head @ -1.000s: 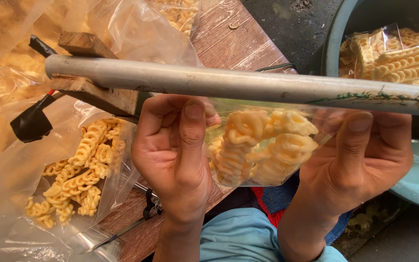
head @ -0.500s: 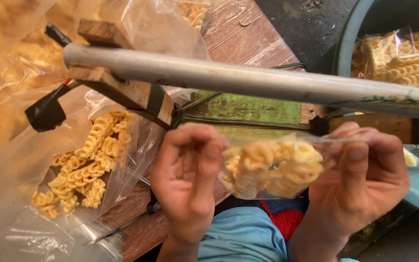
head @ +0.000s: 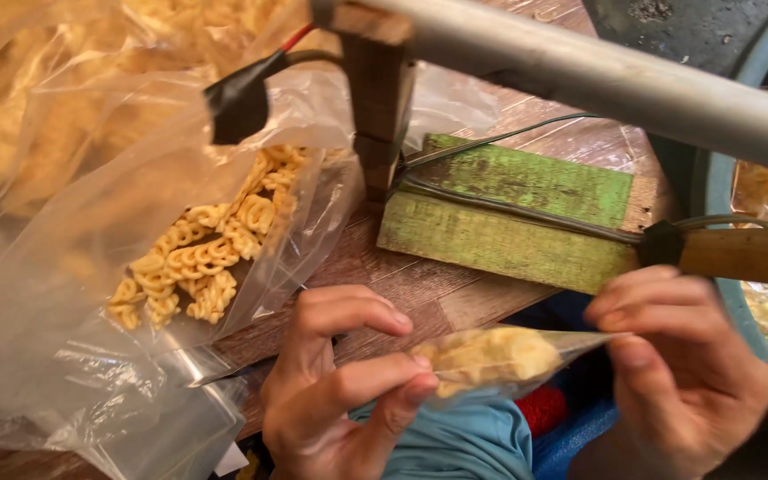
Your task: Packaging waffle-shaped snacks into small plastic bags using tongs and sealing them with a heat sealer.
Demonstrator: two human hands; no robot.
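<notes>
Between my two hands hangs a small clear bag of yellow wavy crackers [head: 491,357], held low in front of my lap. My left hand [head: 335,391] pinches its left end between thumb and fingers. My right hand [head: 686,373] pinches its right end. Just beyond the bag lies a green wooden block [head: 508,213] with a dark wire along its top, on the brown wooden table [head: 420,284]. A grey metal bar [head: 633,84] on a wooden post [head: 380,98] stands raised above the block.
A large clear bag of loose yellow crackers [head: 197,249] lies at the left, with empty clear bags [head: 117,409] in front of it. A teal basin [head: 722,222] at the right holds packed cracker bags. A wooden handle [head: 740,253] sticks out by the block.
The metal bar has lifted up off the green block. My hands have drawn the small cracker bag down and toward me, away from under the bar.
</notes>
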